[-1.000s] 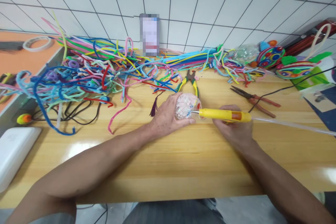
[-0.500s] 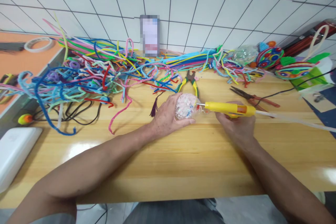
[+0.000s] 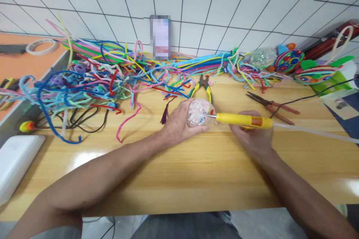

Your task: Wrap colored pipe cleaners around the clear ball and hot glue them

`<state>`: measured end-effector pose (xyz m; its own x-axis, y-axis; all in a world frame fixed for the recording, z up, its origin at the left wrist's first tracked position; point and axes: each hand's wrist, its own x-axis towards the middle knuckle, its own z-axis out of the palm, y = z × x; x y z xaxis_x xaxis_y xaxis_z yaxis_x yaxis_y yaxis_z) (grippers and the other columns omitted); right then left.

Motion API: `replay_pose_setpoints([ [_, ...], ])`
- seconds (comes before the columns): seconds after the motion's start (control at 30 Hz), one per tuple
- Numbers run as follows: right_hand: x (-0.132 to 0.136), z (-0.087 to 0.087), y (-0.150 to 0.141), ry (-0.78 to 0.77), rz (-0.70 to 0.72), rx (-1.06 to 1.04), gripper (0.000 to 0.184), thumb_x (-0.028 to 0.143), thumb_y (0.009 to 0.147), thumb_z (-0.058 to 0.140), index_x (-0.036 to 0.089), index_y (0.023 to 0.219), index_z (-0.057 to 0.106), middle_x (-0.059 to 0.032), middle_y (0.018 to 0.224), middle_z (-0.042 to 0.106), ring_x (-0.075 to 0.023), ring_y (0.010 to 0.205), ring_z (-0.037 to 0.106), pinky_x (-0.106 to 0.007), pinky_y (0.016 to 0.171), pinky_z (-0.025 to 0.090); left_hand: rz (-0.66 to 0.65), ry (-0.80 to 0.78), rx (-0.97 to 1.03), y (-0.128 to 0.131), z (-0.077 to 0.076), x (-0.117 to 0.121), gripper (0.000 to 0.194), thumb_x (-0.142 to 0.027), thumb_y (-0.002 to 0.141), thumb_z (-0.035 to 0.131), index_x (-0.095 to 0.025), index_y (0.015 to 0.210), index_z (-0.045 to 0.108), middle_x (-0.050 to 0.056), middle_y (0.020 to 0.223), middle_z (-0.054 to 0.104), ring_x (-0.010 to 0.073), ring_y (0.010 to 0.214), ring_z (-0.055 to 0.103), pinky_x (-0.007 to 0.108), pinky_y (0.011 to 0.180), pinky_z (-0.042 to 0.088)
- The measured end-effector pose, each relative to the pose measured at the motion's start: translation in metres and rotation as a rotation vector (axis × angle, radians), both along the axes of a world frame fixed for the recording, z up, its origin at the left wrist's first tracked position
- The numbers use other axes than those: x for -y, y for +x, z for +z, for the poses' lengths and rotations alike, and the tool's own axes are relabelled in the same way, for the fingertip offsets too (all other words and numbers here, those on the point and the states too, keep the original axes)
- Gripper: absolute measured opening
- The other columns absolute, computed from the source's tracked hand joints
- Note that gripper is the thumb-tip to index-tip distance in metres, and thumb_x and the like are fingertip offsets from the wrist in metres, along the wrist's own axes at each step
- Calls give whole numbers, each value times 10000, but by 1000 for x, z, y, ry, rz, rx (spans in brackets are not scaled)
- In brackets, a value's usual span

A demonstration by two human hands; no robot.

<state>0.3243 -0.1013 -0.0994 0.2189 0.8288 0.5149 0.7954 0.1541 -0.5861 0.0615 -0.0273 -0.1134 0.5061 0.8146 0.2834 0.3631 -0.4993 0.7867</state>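
Observation:
My left hand [image 3: 176,125] is closed round the left side of a clear ball [image 3: 198,113] with whitish filling and small coloured specks. In my right hand [image 3: 254,132] is a yellow glue gun [image 3: 241,119], held level with a clear glue stick [image 3: 297,129] coming out of its back end. The gun's metal nozzle points left at the ball's right side and appears to touch it. Just behind the ball lie yellow-and-green pliers [image 3: 206,89], their handles partly hidden by it.
Pipe cleaners [image 3: 92,78] are heaped along the wall. Red-handled pliers [image 3: 272,105] and colourful crafted fish [image 3: 318,73] lie to the right. A phone [image 3: 160,37] leans on the tiles. At the left are a white power bank [image 3: 19,168] and a tape roll [image 3: 41,47].
The glue gun's nozzle has shifted slightly left and down over the ball, and the gun tilts a little more. My left hand and the ball have stayed nearly still.

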Motion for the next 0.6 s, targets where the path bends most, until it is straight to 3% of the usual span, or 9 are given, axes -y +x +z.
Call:
replay_pose_setpoints([
  [0.6, 2, 1, -4, 7, 46, 19, 171, 271, 743, 713, 278, 901, 649, 8, 731, 714, -195, 566, 664, -314, 531, 565, -8, 2, 11, 0, -1, -1, 995, -637, 808, 832, -197, 1570, 369, 219, 1560, 543, 408, 1482, 527, 613, 1248, 431],
])
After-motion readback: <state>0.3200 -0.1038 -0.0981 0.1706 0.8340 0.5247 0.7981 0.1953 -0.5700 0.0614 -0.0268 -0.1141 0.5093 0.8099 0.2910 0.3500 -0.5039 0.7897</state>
